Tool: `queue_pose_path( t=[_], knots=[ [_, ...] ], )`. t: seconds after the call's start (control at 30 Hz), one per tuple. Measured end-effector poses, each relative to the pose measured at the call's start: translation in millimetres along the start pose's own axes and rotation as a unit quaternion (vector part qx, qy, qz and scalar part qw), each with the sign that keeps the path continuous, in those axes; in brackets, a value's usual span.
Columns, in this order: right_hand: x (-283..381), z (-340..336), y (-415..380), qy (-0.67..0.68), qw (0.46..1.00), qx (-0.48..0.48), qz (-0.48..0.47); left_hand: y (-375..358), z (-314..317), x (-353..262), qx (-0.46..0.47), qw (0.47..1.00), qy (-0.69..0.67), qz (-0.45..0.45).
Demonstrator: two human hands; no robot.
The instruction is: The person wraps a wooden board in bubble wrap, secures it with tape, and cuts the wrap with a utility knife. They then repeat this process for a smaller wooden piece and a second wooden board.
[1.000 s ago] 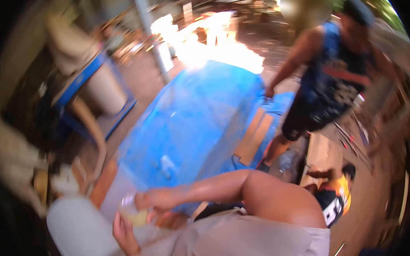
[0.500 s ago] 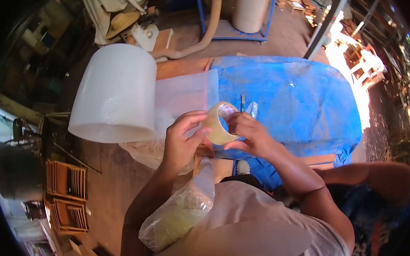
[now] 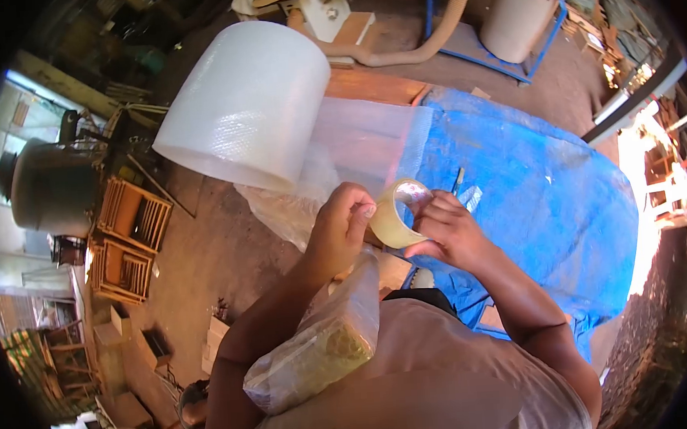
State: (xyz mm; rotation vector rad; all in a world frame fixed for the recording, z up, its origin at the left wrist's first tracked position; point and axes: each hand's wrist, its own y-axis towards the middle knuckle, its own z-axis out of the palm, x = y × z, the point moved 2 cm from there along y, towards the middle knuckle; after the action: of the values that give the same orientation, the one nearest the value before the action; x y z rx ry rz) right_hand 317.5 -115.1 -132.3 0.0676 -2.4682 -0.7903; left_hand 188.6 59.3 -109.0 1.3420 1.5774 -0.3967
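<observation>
Tape roll between hands: right hand grips its rim; left hand, fingers pinched, at its outer face.

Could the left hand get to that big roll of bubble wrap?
Probably yes: the left hand is at the tape roll, and nothing seems to block its way to the bubble wrap roll, though distance is hard to judge.
</observation>
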Motion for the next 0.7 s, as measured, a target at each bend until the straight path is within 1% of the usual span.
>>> queue_pose_path(
  t=[0.03,0.07,0.1,0.13,0.2,0.23,0.3,0.37,0.4,0.47,0.53,0.57,0.63,0.67,0.7],
  knots=[
    [-7.2,-3.1,-1.2,0.009,1.0,0.0,-0.007,0.2,-0.1,-0.5,0.0,1.0,0.006,-0.018],
    [-17.0,-5.6,-3.4,-0.02,0.999,0.02,0.017,0.2,-0.3,-0.7,0.001,0.999,0.012,-0.036],
    [-24.6,-7.1,-3.4,-0.049,0.997,0.04,0.042,0.7,2.1,-1.1,0.007,0.999,0.027,-0.029],
    [-26.1,-7.9,-1.9,-0.044,0.998,0.039,0.031,0.7,4.3,-0.3,-0.001,0.999,0.035,-0.03],
    [-24.2,-12.3,3.3,-0.061,0.997,0.016,0.044,2.1,7.7,4.7,0.002,0.993,0.003,-0.115],
    [-23.5,-15.8,7.8,-0.057,0.997,0.018,0.049,4.7,6.8,6.8,-0.007,0.992,0.007,-0.128],
    [-24.6,-20.1,13.6,-0.033,0.999,0.003,0.028,10.9,3.9,2.9,-0.002,0.991,-0.014,-0.131],
    [-18.0,-27.3,21.3,-0.003,1.0,-0.009,-0.015,14.1,-3.5,-3.2,-0.017,0.994,-0.057,-0.091],
    [-16.5,-29.7,22.4,0.013,1.0,0.01,-0.02,15.4,-10.5,-8.5,-0.038,0.994,-0.042,-0.092],
    [-13.0,-28.0,30.5,0.034,0.998,0.038,-0.031,16.5,-17.8,-22.3,-0.008,0.996,-0.048,-0.072],
    [-8.3,-30.1,35.6,0.082,0.994,0.021,-0.067,11.8,-23.0,-30.0,-0.036,0.993,-0.074,-0.088],
    [-6.2,-32.7,38.5,0.086,0.994,0.031,-0.067,8.4,-27.3,-37.3,-0.051,0.989,-0.082,-0.11],
    [1.6,-41.4,49.4,0.112,0.986,0.009,-0.124,4.3,-37.3,-53.5,-0.072,0.983,-0.1,-0.139],
    [4.4,-43.0,54.0,0.116,0.986,0.023,-0.121,1.8,-43.7,-64.7,-0.079,0.988,-0.077,-0.11],
    [7.6,-44.4,60.3,0.124,0.981,0.016,-0.151,0.1,-49.5,-76.0,-0.087,0.992,-0.052,-0.081]
  ],
)
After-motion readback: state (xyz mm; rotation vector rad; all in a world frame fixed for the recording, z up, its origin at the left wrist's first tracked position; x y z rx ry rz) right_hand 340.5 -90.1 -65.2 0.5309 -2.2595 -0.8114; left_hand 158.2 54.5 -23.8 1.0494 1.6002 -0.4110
